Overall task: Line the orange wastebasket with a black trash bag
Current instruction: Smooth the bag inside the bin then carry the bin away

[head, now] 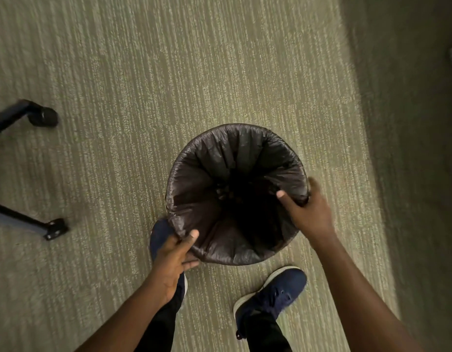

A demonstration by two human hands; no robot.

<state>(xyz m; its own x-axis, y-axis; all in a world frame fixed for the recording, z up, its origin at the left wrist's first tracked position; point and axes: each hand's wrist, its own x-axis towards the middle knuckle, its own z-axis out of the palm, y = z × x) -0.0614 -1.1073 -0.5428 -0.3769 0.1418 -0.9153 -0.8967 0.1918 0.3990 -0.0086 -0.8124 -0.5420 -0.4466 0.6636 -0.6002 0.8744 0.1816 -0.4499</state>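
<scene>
A black trash bag [219, 163] lines a round wastebasket standing on the carpet; the bag is folded over the rim all round, so none of the basket's orange shows. My left hand [175, 255] grips the bag-covered rim at the near left, thumb inside. My right hand [308, 212] grips the rim at the right, thumb inside and fingers outside. The bag's bottom is dark and hidden.
Green-beige carpet [169, 72] lies all around. Two dark furniture legs, one with a caster [43, 116] and one with a flat foot [54, 228], stand at the left. My blue shoes [273, 295] are just below the basket. A shadowed strip runs along the right.
</scene>
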